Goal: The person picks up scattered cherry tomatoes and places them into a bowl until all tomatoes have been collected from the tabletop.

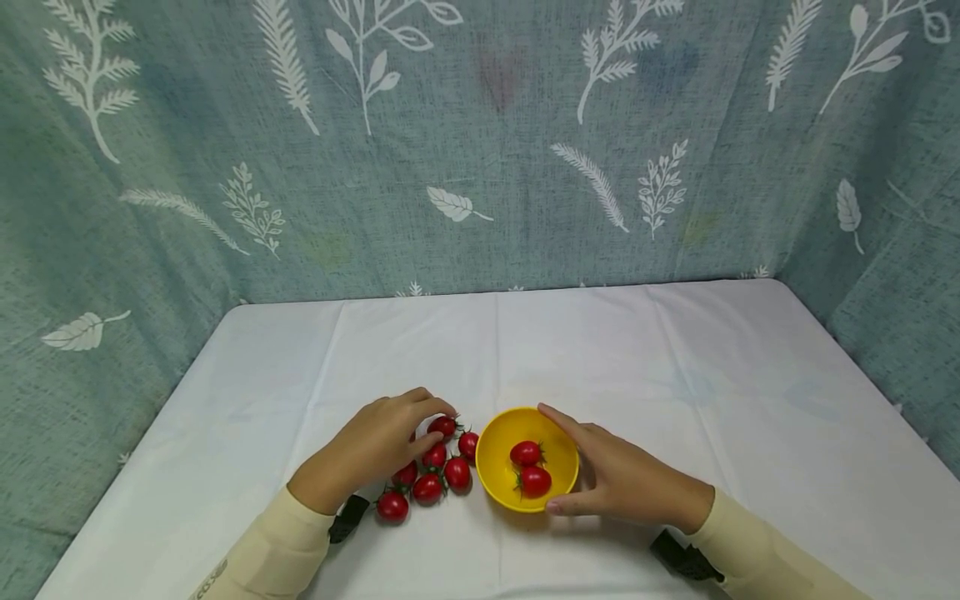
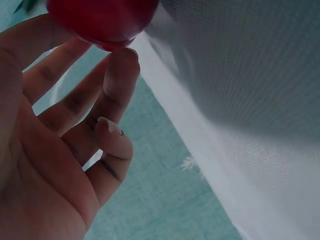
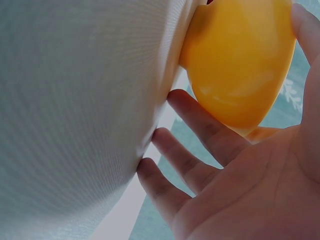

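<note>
A yellow bowl (image 1: 491,467) stands on the white cloth with two red cherry tomatoes (image 1: 534,482) inside. My right hand (image 1: 626,477) holds it from the right, thumb and index finger at opposite sides of the rim. In the right wrist view, the other fingers (image 3: 187,167) reach down to the cloth beside the bowl (image 3: 235,65). Left of the bowl lie several cherry tomatoes (image 1: 428,489), some partly covered by my left hand (image 1: 378,442). That hand pinches a tomato (image 1: 443,427) at the back of the group, seen large in the left wrist view (image 2: 102,20).
The white-covered table (image 1: 600,350) stretches away behind the hands and to both sides. A grey-green curtain (image 1: 480,150) with white leaf prints encloses its back, left and right. A dark strap (image 1: 348,518) sits at the left wrist, another (image 1: 684,557) at the right.
</note>
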### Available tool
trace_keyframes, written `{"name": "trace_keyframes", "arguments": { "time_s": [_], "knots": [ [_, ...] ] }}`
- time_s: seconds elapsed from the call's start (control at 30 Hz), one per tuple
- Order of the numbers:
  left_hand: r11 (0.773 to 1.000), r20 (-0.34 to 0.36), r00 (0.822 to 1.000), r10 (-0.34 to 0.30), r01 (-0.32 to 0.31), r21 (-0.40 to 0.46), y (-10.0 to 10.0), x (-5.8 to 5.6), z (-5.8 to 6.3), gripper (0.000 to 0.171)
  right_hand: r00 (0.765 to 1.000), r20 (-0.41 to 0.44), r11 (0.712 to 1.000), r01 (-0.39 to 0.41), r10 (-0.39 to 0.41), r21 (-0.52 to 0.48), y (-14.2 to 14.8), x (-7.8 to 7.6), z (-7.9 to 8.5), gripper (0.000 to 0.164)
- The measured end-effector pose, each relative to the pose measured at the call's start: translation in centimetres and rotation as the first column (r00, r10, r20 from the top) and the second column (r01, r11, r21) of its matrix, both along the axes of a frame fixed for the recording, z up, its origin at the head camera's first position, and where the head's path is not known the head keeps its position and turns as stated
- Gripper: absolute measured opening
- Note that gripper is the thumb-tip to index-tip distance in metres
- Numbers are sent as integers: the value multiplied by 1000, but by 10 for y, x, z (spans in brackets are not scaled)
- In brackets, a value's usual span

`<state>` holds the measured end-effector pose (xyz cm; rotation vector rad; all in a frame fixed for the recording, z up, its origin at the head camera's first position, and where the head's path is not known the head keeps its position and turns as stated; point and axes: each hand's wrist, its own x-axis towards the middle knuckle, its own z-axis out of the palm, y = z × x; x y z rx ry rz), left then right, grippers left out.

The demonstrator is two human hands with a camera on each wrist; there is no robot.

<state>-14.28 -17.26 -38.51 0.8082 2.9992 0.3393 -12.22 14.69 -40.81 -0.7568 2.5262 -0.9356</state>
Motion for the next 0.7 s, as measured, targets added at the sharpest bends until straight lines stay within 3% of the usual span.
{"name": "trace_keyframes", "arguments": {
  "time_s": [0.7],
  "knots": [
    [996, 65, 995, 74, -71, -44, 0, -3, -6, 40, 1000, 9, 1000, 1, -1, -1, 0, 1, 2, 108]
  ]
}}
